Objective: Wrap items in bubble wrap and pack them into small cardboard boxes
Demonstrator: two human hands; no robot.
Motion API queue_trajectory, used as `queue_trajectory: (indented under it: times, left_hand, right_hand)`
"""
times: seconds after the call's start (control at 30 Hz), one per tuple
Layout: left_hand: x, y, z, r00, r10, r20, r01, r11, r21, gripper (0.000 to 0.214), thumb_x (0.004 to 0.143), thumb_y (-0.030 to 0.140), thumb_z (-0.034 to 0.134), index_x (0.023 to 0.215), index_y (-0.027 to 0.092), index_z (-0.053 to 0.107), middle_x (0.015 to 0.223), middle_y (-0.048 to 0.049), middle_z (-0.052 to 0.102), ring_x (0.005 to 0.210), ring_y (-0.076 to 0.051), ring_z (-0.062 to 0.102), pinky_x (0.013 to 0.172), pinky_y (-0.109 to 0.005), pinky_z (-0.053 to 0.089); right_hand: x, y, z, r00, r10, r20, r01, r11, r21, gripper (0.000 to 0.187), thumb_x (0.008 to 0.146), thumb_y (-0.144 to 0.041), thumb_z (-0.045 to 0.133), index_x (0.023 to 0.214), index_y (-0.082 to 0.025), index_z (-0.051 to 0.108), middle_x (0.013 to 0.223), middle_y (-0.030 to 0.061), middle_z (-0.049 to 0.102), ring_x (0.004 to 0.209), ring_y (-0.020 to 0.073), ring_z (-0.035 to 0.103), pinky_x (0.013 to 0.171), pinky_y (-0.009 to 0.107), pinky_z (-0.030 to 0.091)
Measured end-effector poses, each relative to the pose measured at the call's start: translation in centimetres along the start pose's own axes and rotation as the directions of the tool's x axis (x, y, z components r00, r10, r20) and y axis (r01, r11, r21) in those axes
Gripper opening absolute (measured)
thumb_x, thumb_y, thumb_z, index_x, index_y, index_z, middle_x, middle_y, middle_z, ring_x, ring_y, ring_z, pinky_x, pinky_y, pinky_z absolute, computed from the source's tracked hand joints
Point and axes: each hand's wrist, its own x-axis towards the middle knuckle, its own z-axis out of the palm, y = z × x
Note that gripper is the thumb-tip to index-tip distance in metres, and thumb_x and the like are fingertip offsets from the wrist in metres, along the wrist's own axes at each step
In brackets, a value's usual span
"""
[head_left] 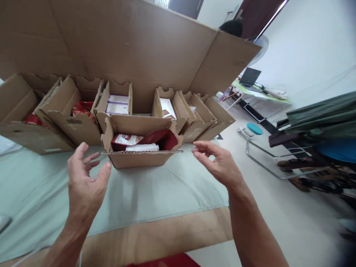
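Observation:
A small open cardboard box [139,160] stands on the pale green cloth, in front of a row of similar boxes. Inside it lie a dark red packet [167,140], a red and white packet [128,139] and a clear plastic-wrapped item [142,147]. My left hand [87,174] is at the box's left front corner, fingers spread, thumb close to the cardboard; whether it touches, I cannot tell. To the right of the box, and apart from it, my right hand [217,159] hovers with fingers slightly bent and thumb apart. Neither hand holds anything.
Behind stand cardboard bins with red packets [83,109], purple-edged white boxes [118,104] and a white carton [167,108]. A tall cardboard panel [133,48] rises behind them. A green cloth [167,189] covers the wooden table [167,233]. At right are a stool [254,128] and a laptop [250,77].

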Motion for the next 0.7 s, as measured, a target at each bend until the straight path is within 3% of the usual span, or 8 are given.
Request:
queue_trajectory:
  times: [0.1,0.17,0.27,0.37,0.47,0.57,0.7]
  left_hand:
    - [1.4,-0.5,1.1,0.982,-0.181,0.055,0.188,0.964,-0.187,0.074,0.087,0.036,0.073,0.153,0.029,0.042,0.157,-0.0113,0.049,0.143,-0.031,0.051,0.117,-0.049,0.045]
    - [2.4,-0.3,2.2,0.978,-0.153,0.142,0.188,0.941,-0.282,0.067,0.085,0.035,0.073,0.147,0.025,0.05,0.147,-0.0105,0.06,0.142,-0.029,0.052,0.122,-0.049,0.04]
    - [2.8,0.3,3.4,0.97,-0.121,0.209,0.188,0.923,-0.337,0.057,0.085,0.038,0.071,0.138,0.022,0.058,0.137,-0.0098,0.067,0.136,-0.028,0.057,0.122,-0.048,0.04]
    - [0.9,1.0,3.4,0.966,-0.149,0.209,0.211,0.926,-0.312,0.056,0.09,0.042,0.068,0.141,0.022,0.056,0.138,-0.0099,0.067,0.135,-0.027,0.058,0.122,-0.047,0.039]
    - [-3.0,1.6,1.8,0.958,-0.175,0.226,0.233,0.935,-0.266,0.057,0.094,0.043,0.066,0.146,0.024,0.052,0.139,-0.0098,0.066,0.136,-0.026,0.058,0.122,-0.044,0.04]
    - [-6.4,1.6,-0.9,0.953,-0.205,0.224,0.254,0.942,-0.22,0.055,0.093,0.045,0.068,0.143,0.025,0.056,0.133,-0.0096,0.07,0.131,-0.027,0.062,0.116,-0.041,0.047]
    - [-6.3,1.2,-3.8,0.981,-0.146,0.131,0.166,0.973,-0.16,0.049,0.096,0.044,0.065,0.141,0.025,0.057,0.129,-0.0075,0.071,0.13,-0.027,0.063,0.117,-0.045,0.047]
  right_hand:
    - [0.0,2.9,3.7,0.991,0.041,0.129,-0.065,0.981,0.182,0.065,0.083,-0.045,0.071,0.141,-0.018,0.058,0.132,0.0167,0.071,0.112,0.0282,0.07,0.082,0.039,0.058]
    - [0.9,3.3,6.6,0.983,0.024,0.18,-0.075,0.956,0.285,0.075,0.081,-0.048,0.073,0.147,-0.017,0.052,0.143,0.0188,0.064,0.123,0.03,0.065,0.088,0.04,0.057]
    - [1.7,2.4,9.6,0.984,0.022,0.18,-0.088,0.926,0.367,0.06,0.087,-0.048,0.068,0.136,-0.016,0.058,0.133,0.0169,0.069,0.117,0.028,0.065,0.092,0.04,0.055]
    - [-0.1,1.6,9.9,0.991,0.046,0.125,-0.088,0.932,0.352,0.049,0.092,-0.046,0.064,0.131,-0.016,0.06,0.124,0.0149,0.072,0.109,0.0274,0.067,0.092,0.04,0.055]
    - [-4.4,1.2,8.9,0.997,0.053,0.049,-0.066,0.946,0.319,0.048,0.09,-0.044,0.065,0.131,-0.019,0.062,0.124,0.0139,0.072,0.112,0.031,0.068,0.097,0.046,0.054]
    - [-7.8,-0.1,8.5,0.999,0.041,0.013,-0.044,0.951,0.306,0.05,0.091,-0.045,0.066,0.134,-0.021,0.063,0.128,0.0132,0.071,0.119,0.0337,0.066,0.102,0.049,0.054]
    - [-7.3,-3.2,9.7,0.998,0.006,0.069,-0.025,0.962,0.272,0.052,0.091,-0.044,0.067,0.137,-0.021,0.062,0.124,0.0132,0.073,0.113,0.0325,0.068,0.095,0.047,0.057]
